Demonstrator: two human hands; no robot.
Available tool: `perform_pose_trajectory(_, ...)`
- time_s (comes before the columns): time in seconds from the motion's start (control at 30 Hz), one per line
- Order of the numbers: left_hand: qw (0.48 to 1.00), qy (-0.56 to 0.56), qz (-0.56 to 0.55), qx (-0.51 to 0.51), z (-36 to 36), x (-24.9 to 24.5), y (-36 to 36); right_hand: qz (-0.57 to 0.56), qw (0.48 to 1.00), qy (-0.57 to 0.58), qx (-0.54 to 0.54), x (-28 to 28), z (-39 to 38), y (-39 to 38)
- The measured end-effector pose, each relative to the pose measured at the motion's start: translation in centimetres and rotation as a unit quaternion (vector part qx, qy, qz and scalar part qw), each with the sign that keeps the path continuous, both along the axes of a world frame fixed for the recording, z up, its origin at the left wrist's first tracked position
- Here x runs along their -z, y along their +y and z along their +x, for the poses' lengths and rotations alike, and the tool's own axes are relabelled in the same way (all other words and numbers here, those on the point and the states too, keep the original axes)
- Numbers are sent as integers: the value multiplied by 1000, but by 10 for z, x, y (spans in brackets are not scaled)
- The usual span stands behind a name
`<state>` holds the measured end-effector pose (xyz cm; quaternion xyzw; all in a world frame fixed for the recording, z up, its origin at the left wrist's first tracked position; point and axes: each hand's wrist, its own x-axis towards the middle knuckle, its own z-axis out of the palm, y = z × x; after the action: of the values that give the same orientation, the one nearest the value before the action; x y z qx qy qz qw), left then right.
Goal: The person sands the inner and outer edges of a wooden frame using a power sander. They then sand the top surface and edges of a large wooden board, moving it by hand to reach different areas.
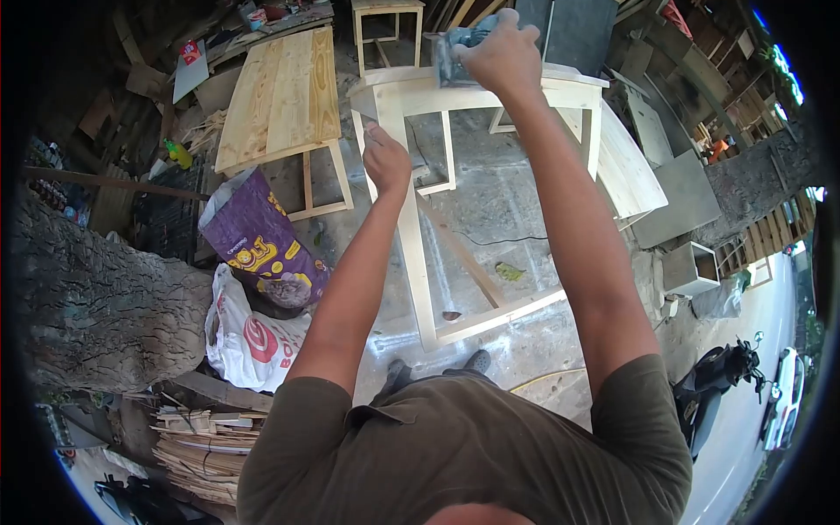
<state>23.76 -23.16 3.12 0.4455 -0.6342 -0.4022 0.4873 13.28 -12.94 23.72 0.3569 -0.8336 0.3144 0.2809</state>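
My right hand (pixel 506 59) is wrapped around a dusty teal power sander (pixel 455 59), which rests at the top edge of a pale wooden table frame (pixel 416 249). The hand hides part of the sander's body. My left hand (pixel 386 159) is closed beside the frame's left upright. A small grey corner of something shows at its fingertips, too little to name. The frame has bare, light wood legs, with a diagonal brace (pixel 464 254) and a lower rail (pixel 503 315).
A varnish-toned wooden table (pixel 284 96) stands at the left. Below it are a purple sack (pixel 262 232) and a white plastic bag (pixel 249 337) by a tree trunk (pixel 105 297). A dark cable (pixel 499 241) crosses the concrete floor. Pale boards (pixel 626 166) lean at the right.
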Motion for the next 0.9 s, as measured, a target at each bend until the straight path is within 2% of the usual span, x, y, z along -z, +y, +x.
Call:
perform_pose_trajectory(0.1,997,42,-50,-36,-3,18,0,-10,997,-5,-74,-18,61,-20)
perform_pose_trajectory(0.13,998,34,-44,-30,4,15,2,58,993,24,-99,-13,72,-32)
perform_pose_trajectory(0.17,999,29,-37,-23,8,14,4,10,994,13,-112,0,89,-44)
perform_pose_trajectory(0.2,996,73,-47,-31,6,15,3,11,991,41,-127,9,103,-53)
perform_pose_trajectory(0.27,989,16,-143,39,6,42,-15,26,984,50,-172,17,126,-56)
perform_pose_trajectory(0.33,981,38,-172,81,8,49,-19,32,979,66,-190,27,131,-57)
perform_pose_trajectory(0.4,987,64,-129,68,8,39,-15,12,986,50,-161,27,114,-44)
perform_pose_trajectory(0.47,997,62,-49,10,4,25,-16,-2,991,30,-130,25,89,-24)
perform_pose_trajectory(0.6,996,31,-84,-4,4,34,-17,-20,999,8,-44,18,13,37)
perform_pose_trajectory(0.7,997,61,-40,-7,11,21,3,-28,999,-14,12,15,-49,79)
perform_pose_trajectory(0.8,996,43,-83,-13,15,27,12,-17,998,-37,55,15,-106,125)
perform_pose_trajectory(0.9,996,-17,-78,-31,21,15,37,-29,994,-56,88,19,-172,173)
